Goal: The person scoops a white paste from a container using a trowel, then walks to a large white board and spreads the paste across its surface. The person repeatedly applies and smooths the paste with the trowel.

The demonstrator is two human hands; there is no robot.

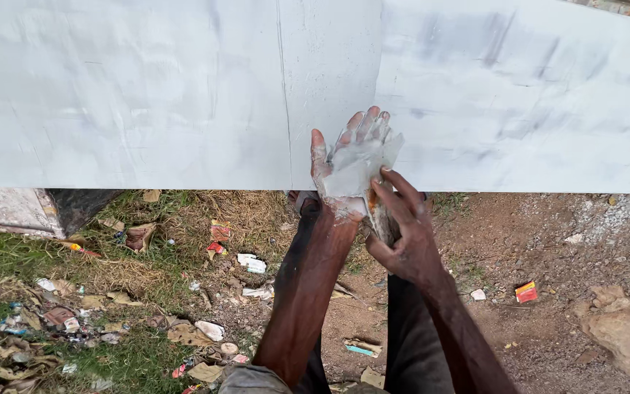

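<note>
at panel (147, 95) edge — left hand (348, 171), right hand (402, 237) together

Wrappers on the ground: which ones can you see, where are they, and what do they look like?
Red and orange packet: on the bare dirt at right, small, rectangular.
Red wrappers: in the dry grass left of the left hand, crumpled.
White wrapper: just below the red ones, flat, folded.
Teal strip: on the dirt between the arms, thin.
Mixed litter: lower left grass, too small to tell apart.
</note>
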